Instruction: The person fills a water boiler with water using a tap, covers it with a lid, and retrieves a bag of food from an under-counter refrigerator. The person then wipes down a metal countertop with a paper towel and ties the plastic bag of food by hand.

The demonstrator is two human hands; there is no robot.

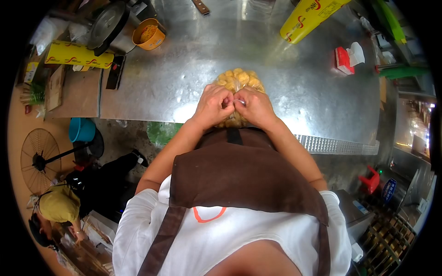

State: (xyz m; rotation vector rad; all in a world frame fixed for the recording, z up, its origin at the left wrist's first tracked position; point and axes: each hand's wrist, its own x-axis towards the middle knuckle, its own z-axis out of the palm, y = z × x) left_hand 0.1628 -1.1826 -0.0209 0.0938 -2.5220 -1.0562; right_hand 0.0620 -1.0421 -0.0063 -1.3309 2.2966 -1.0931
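Note:
A clear plastic bag full of round golden-yellow pieces rests at the near edge of the steel table, against my apron. My left hand is closed, with its thumb and fingers pinched together over the middle of the bag. Close beside it, my right hand pinches too. A thin bit of twisted clear plastic shows between the fingertips, apparently part of the bag's gathered top. Both hands cover the middle of the bag, and more yellow pieces show below them.
At the back left stand a lidded metal pot and an orange tub. One yellow roll lies left, another yellow roll at the back right. A red-and-white box is right. A person bends near a fan.

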